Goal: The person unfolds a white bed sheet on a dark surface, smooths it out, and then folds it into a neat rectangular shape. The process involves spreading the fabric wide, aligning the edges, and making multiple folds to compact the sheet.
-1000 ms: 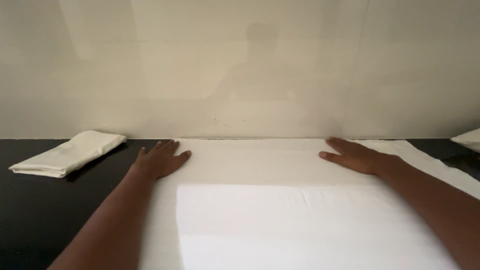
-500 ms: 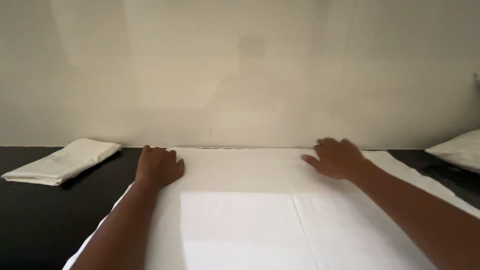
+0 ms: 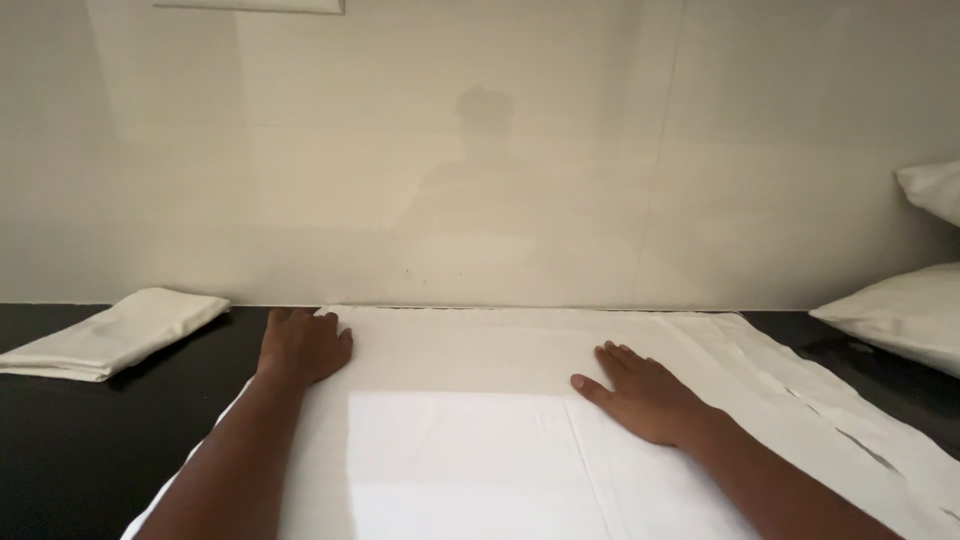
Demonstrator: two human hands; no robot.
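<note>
A white cloth (image 3: pixel 480 360) lies spread flat on a black counter (image 3: pixel 90 440), reaching back to the wall. My left hand (image 3: pixel 300 345) rests palm down on the cloth's far left corner, fingers curled over its edge. My right hand (image 3: pixel 645 395) lies flat on the cloth right of centre, fingers spread and pointing up-left. Neither hand holds anything. A folded layer of the cloth forms a brighter rectangle (image 3: pixel 460 460) between my forearms.
A folded white cloth (image 3: pixel 115 332) sits on the counter at the left. White pillows (image 3: pixel 900 315) are stacked at the right edge. A glossy pale wall (image 3: pixel 480 150) stands just behind the counter.
My right hand has slid back toward me and to the left across the cloth. My left hand has stayed at the far left corner. The camera has shifted, showing more of the pillows.
</note>
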